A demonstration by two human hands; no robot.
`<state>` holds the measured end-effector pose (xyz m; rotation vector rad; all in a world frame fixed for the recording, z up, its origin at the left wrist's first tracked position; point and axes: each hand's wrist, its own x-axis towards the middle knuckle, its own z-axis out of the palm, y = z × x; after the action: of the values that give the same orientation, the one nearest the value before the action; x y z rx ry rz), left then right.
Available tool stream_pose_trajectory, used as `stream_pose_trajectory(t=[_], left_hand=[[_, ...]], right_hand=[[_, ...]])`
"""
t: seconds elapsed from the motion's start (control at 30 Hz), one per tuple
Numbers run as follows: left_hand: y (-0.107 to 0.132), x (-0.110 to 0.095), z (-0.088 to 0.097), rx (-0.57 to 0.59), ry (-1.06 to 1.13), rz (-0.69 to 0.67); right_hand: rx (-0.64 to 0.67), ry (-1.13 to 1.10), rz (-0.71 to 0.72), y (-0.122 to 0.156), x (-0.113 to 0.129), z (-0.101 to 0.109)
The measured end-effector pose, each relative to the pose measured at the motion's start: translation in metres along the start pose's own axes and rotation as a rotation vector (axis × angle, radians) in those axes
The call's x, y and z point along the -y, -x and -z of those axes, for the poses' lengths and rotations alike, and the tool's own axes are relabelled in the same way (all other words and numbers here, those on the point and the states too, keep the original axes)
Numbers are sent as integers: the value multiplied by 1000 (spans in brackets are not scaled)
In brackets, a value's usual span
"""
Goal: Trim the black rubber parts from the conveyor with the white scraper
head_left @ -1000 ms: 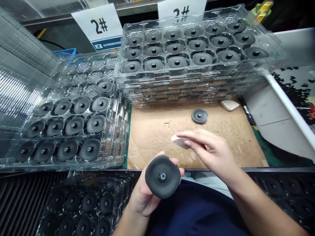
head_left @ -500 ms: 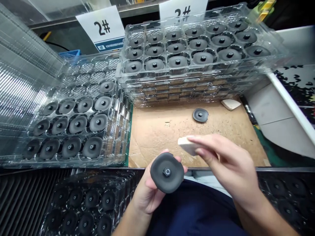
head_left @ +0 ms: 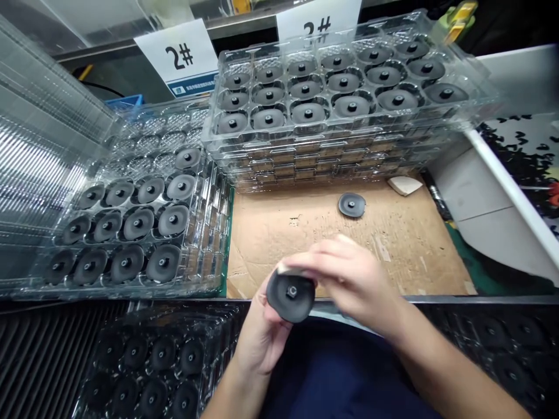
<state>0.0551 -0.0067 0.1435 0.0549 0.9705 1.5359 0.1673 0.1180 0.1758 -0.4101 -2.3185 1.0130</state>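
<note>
My left hand [head_left: 264,331] grips a round black disc [head_left: 290,302] by its edge, the side with the small central stem facing up toward me. Over the disc's far edge reaches my right hand [head_left: 349,279], its fingers closed on a white wedge-shaped sponge [head_left: 283,269]. The sponge is mostly hidden behind the fingers and seems to touch the disc's rim. Beyond the hands, a second black disc [head_left: 351,205] lies stem up on the cardboard [head_left: 262,233]. Farther right on the cardboard is another white wedge [head_left: 405,185].
Stacked clear plastic trays [head_left: 279,137] holding black discs stand at the back. More stacked trays [head_left: 201,233], partly filled, are on the left. A lower tray of discs [head_left: 148,355] sits below the table edge. At right stands a white-walled bin [head_left: 484,180] beside scattered small black pieces.
My right hand has moved left and brought the white sponge from above the cardboard to the disc's far edge. The disc in my left hand has shifted slightly up and tilted.
</note>
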Motion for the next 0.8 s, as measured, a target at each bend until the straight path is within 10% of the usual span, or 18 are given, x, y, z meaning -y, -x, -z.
stream_pose_trajectory(t=[0.2, 0.37, 0.57, 0.8], left_hand=[[3, -9, 9, 49, 131, -53], [1, -8, 6, 79, 149, -69], [4, -4, -5, -34, 70, -74], [1, -2, -4, -156, 43, -104]], right_hand=[[70, -48, -369, 59, -52, -32], [35, -21, -428, 54, -38, -25], [-94, -41, 60, 6, 22, 13], [-15, 24, -56, 2, 26, 3]])
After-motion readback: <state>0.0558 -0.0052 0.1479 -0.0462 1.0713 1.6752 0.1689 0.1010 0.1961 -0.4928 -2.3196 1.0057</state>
